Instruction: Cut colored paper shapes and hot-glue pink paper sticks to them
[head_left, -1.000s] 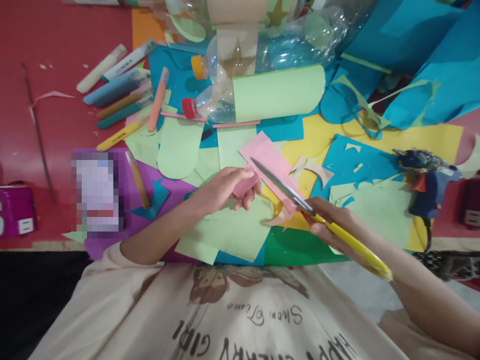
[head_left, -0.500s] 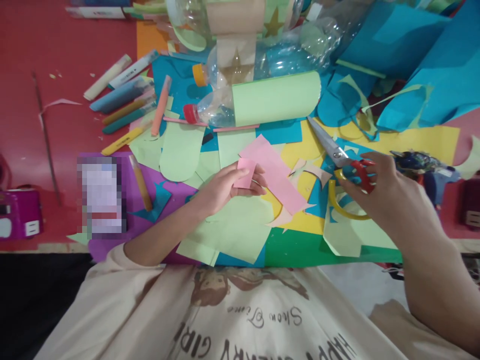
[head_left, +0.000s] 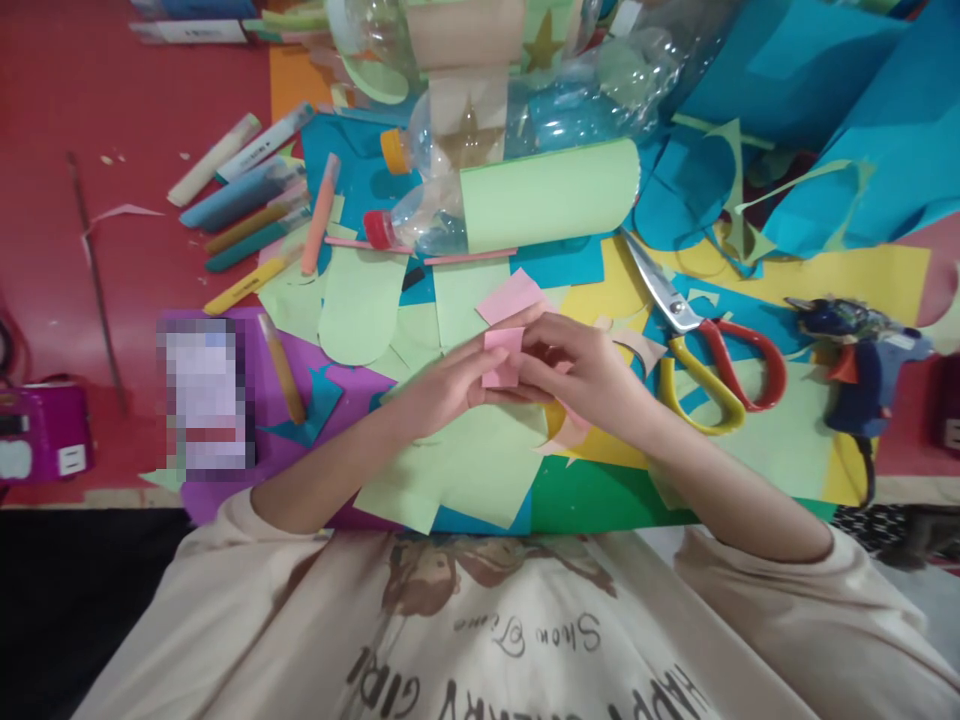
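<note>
Both hands meet over the paper-strewn table around a small pink paper piece (head_left: 504,358). My left hand (head_left: 450,388) pinches its left side, thumb on top. From the other side my right hand (head_left: 581,365) grips the right edge with thumb and fingers. Behind the hands, part of a larger pink paper sheet (head_left: 511,294) shows; the rest of it is mostly covered by my right hand. Scissors (head_left: 679,315) with one red and one yellow handle lie to the right of my right hand, blades pointing away, touched by neither hand.
A plastic bottle (head_left: 427,222) with a green paper wrap lies beyond the hands. At the right is a blue glue gun (head_left: 866,375). Several markers (head_left: 244,190) and a phone (head_left: 210,395) lie at the left. Green paper (head_left: 450,460) sits under the hands.
My right hand has let go of the scissors, leaving them on the table, and moved left to the small pink paper piece. My left hand still holds that piece.
</note>
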